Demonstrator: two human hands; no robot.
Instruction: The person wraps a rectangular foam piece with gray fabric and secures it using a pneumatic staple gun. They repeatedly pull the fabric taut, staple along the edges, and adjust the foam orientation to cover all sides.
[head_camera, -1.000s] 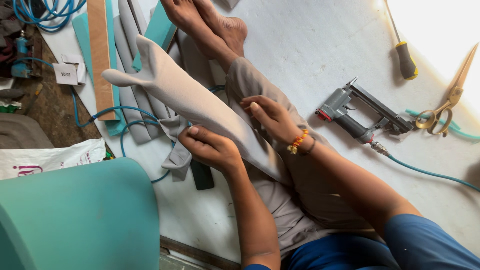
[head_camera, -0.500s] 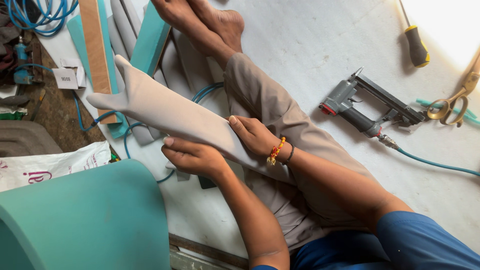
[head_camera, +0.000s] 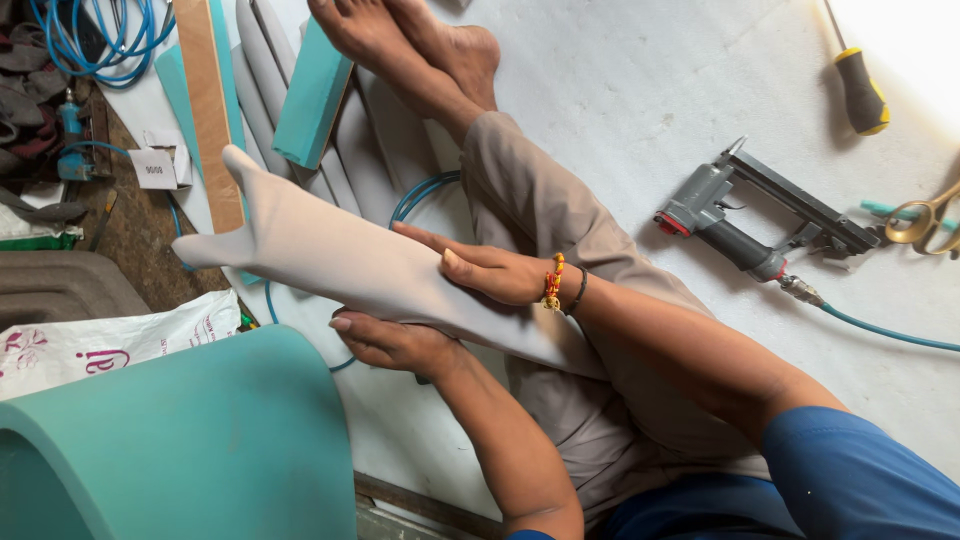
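Long pale-grey fabric-covered padded panel with forked end (head_camera: 340, 262) lies across lap, centre of frame; long axis runs lower right to upper left, forked end pointing upper left; right hand (head_camera: 490, 270) flat on top, fingers open, pressing; left hand (head_camera: 395, 343) cupped under lower edge, grip closed on panel; both hands mid-length, forked end well beyond either.

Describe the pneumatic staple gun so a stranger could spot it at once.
Start from the white floor sheet right of the person's bent leg. The pneumatic staple gun lies there, grey and black with a red tip. Unlike the nearby screwdriver and scissors, a blue hose trails from it.
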